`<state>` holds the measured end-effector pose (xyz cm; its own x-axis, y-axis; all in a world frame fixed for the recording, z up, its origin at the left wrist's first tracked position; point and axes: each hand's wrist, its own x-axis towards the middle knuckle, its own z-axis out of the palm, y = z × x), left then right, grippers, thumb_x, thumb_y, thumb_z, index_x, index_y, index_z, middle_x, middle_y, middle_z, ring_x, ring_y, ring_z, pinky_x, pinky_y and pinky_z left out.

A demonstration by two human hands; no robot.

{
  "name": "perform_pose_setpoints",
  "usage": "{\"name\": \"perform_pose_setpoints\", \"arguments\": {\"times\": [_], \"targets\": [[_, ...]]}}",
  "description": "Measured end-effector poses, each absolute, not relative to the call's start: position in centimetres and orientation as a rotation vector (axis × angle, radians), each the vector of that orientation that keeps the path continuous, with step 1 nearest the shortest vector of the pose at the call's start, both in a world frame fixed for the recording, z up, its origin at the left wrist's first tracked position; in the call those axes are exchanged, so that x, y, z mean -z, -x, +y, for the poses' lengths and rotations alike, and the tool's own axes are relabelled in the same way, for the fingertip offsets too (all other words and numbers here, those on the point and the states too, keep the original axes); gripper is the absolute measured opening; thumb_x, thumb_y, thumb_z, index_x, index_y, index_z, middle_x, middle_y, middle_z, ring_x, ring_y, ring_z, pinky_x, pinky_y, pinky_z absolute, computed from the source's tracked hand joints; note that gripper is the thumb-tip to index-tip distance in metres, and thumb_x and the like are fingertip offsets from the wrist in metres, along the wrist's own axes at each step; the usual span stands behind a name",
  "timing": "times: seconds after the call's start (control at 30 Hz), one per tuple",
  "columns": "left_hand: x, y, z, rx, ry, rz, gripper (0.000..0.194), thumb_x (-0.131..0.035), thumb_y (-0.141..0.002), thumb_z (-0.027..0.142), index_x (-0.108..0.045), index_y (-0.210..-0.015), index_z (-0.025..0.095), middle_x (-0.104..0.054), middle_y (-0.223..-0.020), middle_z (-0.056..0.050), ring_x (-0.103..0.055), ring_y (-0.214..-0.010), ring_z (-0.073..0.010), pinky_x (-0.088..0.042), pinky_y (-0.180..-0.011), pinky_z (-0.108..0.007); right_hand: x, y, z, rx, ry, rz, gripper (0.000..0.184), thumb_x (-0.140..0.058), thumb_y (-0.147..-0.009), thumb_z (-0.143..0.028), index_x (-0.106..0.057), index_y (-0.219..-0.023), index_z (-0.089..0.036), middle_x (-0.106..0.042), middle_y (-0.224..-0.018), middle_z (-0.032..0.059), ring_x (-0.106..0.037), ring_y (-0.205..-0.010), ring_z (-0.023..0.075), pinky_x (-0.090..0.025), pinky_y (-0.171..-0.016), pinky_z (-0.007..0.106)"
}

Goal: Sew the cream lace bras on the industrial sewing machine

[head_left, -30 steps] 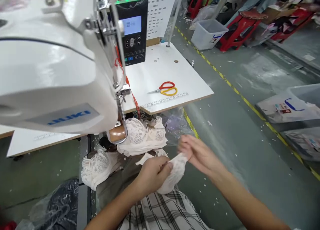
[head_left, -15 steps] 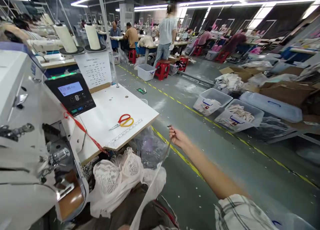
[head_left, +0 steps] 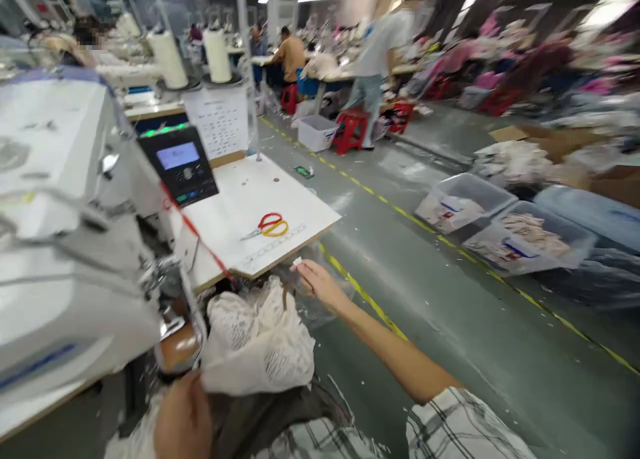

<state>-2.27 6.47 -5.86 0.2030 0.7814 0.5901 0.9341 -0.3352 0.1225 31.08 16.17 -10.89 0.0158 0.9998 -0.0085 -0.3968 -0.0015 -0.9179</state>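
Observation:
A white lace bra hangs across my lap below the front corner of the sewing table. My left hand, blurred, is closed at the bra's lower left edge and pinches its fabric. Past the bra's upper right side reaches my right hand, close to the table edge. Between its fingertips shows a small white piece, too small to tell whether it belongs to a strap. The sewing machine stands to the left of the bra.
Scissors with red and yellow handles lie on the white tabletop, beside a control panel. On the floor at right are clear plastic bins with fabric pieces. A person stands by red stools.
My right hand has come left and nearer the bra; the long strap stretched from it no longer shows. My left hand has risen into view at the bra's edge. The view has turned left.

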Motion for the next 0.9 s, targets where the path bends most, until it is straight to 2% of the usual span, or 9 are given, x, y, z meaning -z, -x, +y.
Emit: {"name": "perform_pose_setpoints", "arguments": {"times": [0.03, 0.1, 0.17, 0.23, 0.37, 0.5, 0.6, 0.77, 0.9], "targets": [[5.4, 1.6, 6.1, 0.845, 2.333, -1.487, 0.017, -0.045, -0.096, 0.021, -0.060, -0.101, 0.017, -0.066, -0.088, -0.005, -0.064, -0.080, -0.0188, -0.049, -0.066, -0.031, 10.0, -29.0, 14.8, -1.386, 0.887, -1.049, 0.037, -0.054, -0.093, -0.047, -0.059, -0.098, -0.011, -0.035, -0.057, -0.0034, -0.029, -0.049, 0.0072, -0.021, -0.049, 0.022], [4.0, 0.2, 5.7, 0.972, 2.520, -1.426, 0.018, -0.047, -0.095, 0.013, -0.060, -0.105, 0.018, -0.066, -0.095, -0.002, -0.063, -0.086, -0.0117, -0.049, -0.075, -0.022, 8.3, -25.7, 12.2, -1.349, 0.793, -1.418, 0.027, -0.059, -0.091, -0.035, -0.064, -0.083, -0.010, -0.048, -0.065, 0.0015, -0.042, -0.061, 0.0087, -0.028, -0.060, 0.024], [2.1, -0.8, 5.5, 1.033, 2.650, -1.522, 0.019, -0.049, -0.095, 0.013, -0.063, -0.108, 0.018, -0.067, -0.100, -0.001, -0.063, -0.091, -0.0084, -0.048, -0.081, -0.018, 6.9, -23.4, 10.5, -1.072, 0.685, -1.856, 0.027, -0.050, -0.095, -0.026, -0.059, -0.075, -0.011, -0.053, -0.069, 0.0020, -0.046, -0.067, 0.0095, -0.030, -0.066, 0.025], [0.5, -1.1, 5.4, 0.980, 2.759, -1.610, 0.021, -0.056, -0.094, 0.019, -0.064, -0.113, 0.019, -0.067, -0.104, 0.000, -0.063, -0.091, -0.0079, -0.048, -0.079, -0.016, 6.1, -21.9, 9.6, -0.905, 0.599, -2.044, 0.027, -0.046, -0.096, -0.023, -0.052, -0.072, -0.011, -0.051, -0.067, 0.0007, -0.044, -0.066, 0.0091, -0.028, -0.064, 0.024], [-0.7, -0.5, 4.6, 0.811, 2.925, -1.719, 0.025, -0.060, -0.093, 0.030, -0.067, -0.113, 0.017, -0.068, -0.098, -0.002, -0.063, -0.088, -0.0086, -0.047, -0.076, -0.018, 6.2, -20.2, 9.0, -0.837, 0.580, -2.144, 0.026, -0.045, -0.094, -0.021, -0.048, -0.070, -0.011, -0.048, -0.065, 0.0003, -0.040, -0.063, 0.0087, -0.025, -0.060, 0.025], [0.1, -0.2, 4.3, 0.831, 2.941, -1.757, 0.022, -0.055, -0.095, 0.025, -0.069, -0.108, 0.014, -0.066, -0.090, -0.002, -0.061, -0.083, -0.0062, -0.045, -0.071, -0.016, 6.6, -19.7, 8.9, -0.707, 0.626, -2.263, 0.030, -0.042, -0.098, -0.027, -0.055, -0.076, -0.011, -0.055, -0.071, 0.0027, -0.045, -0.066, 0.0111, -0.026, -0.062, 0.028], [0.8, -0.2, 4.3, 0.903, 2.915, -1.733, 0.018, -0.056, -0.095, 0.021, -0.069, -0.105, 0.016, -0.065, -0.087, -0.001, -0.059, -0.080, -0.0055, -0.043, -0.070, -0.015, 6.7, -19.8, 8.7, -0.672, 0.717, -2.304, 0.036, -0.040, -0.101, -0.033, -0.061, -0.081, -0.011, -0.060, -0.076, 0.0045, -0.052, -0.070, 0.0133, -0.027, -0.064, 0.029], [0.8, -0.2, 4.2, 0.977, 2.840, -1.911, 0.015, -0.058, -0.093, 0.024, -0.069, -0.088, 0.016, -0.057, -0.071, 0.000, -0.047, -0.061, -0.0062, -0.035, -0.056, -0.019, 6.3, -20.1, 8.5, -0.937, 0.784, -2.161, 0.027, -0.052, -0.097, -0.038, -0.065, -0.089, -0.016, -0.062, -0.081, -0.0008, -0.054, -0.075, 0.0096, -0.033, -0.066, 0.024], [0.3, -0.3, 4.1, 1.048, 2.831, -1.962, 0.018, -0.059, -0.092, 0.026, -0.067, -0.083, 0.013, -0.052, -0.066, -0.001, -0.043, -0.059, -0.0063, -0.034, -0.055, -0.019, 6.1, -20.2, 8.6, -1.009, 0.721, -2.043, 0.018, -0.057, -0.095, -0.036, -0.064, -0.093, -0.019, -0.061, -0.082, -0.0031, -0.051, -0.076, 0.0069, -0.034, -0.066, 0.021]]}}
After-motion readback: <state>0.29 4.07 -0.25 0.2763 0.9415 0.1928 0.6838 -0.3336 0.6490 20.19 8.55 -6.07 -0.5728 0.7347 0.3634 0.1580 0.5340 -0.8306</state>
